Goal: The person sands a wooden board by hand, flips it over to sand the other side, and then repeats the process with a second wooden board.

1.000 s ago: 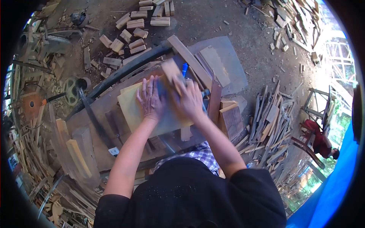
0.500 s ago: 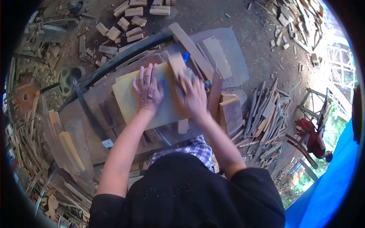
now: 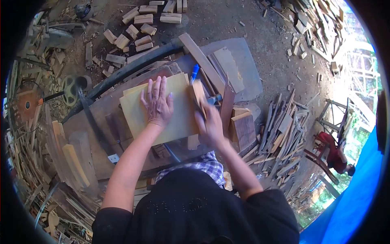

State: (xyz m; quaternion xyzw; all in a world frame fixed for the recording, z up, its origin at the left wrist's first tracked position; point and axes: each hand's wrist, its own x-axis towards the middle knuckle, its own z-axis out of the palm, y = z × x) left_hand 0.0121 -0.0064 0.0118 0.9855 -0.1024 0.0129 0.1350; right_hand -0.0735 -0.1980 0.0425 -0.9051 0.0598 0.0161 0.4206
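Observation:
My left hand [image 3: 157, 105] lies flat with its fingers spread on a pale yellowish sheet [image 3: 178, 122] on the workbench [image 3: 97, 156]. My right hand [image 3: 210, 124], somewhat blurred, is closed round a light wooden block [image 3: 198, 92] at the sheet's right edge. The block's far end points away from me, and the part under my palm is hidden. Just beyond it lies a blue-handled tool [image 3: 195, 72]. A hammer-like metal head [image 3: 214, 99] rests to the right of the block.
A long board [image 3: 203, 61] slants across the bench's far right, beside an upright wood block [image 3: 243, 128]. A dark curved bar [image 3: 134, 71] runs along the far edge. Scrap wood [image 3: 284, 126] is piled at the right. A person in red [image 3: 333, 152] is farther right.
My right hand and the wooden block have moved toward me along the sheet's right edge. My left hand stays pressed on the sheet. The view has shifted slightly.

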